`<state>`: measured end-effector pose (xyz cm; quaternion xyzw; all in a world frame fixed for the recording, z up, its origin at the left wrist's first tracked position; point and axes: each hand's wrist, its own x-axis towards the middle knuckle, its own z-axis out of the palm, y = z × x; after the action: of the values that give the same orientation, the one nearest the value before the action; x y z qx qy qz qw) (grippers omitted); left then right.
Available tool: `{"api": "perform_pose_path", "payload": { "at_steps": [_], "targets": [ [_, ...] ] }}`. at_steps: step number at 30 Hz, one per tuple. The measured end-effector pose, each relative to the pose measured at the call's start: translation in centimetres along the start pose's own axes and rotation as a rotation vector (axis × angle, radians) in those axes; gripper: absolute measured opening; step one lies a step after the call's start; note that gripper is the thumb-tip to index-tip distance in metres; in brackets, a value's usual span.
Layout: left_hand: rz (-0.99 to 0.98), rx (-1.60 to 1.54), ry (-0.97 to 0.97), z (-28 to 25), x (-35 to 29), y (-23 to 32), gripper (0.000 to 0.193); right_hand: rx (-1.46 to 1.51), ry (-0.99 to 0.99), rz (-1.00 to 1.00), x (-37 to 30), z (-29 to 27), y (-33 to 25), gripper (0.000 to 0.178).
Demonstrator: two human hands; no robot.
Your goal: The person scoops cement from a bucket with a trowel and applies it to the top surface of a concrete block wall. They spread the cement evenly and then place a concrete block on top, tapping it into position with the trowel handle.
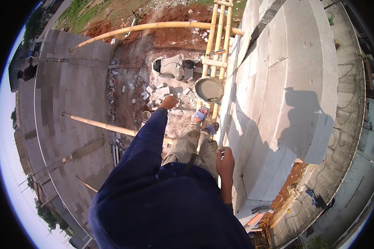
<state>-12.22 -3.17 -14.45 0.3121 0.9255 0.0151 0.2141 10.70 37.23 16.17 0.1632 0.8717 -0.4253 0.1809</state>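
Reaching forward with the left grip (169, 102), curled, cannot tell whether around anything. Holding the right grip (225, 162) low beside the grey block wall (255, 99), also curled, cannot tell around what. Standing just short of a round tub (197, 95) of wet mortar (208, 89), set on bamboo rails (219, 37) beside the wall. Seeing an orange-ended tool (216, 52) beyond the tub, a crouched co-worker (170, 66) near white rubble (163, 92), and a bamboo pole (99, 124) passing behind the left arm (147, 130).
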Motion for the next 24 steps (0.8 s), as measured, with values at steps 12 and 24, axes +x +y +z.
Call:
{"api": "perform_pose_path", "payload": {
  "at_steps": [12, 24],
  "targets": [
    [-0.347, -0.606, 0.08, 12.0, -1.2, 1.2, 0.031, -0.143, -0.052, 0.107, 6.5, 7.9, 9.0, 0.023],
    [-0.903, -1.118, 0.065, 21.9, 1.1, 2.8, 0.031, -0.496, -0.279, 0.125, 14.3, 21.0, 17.5, 0.037]
  ]
}}
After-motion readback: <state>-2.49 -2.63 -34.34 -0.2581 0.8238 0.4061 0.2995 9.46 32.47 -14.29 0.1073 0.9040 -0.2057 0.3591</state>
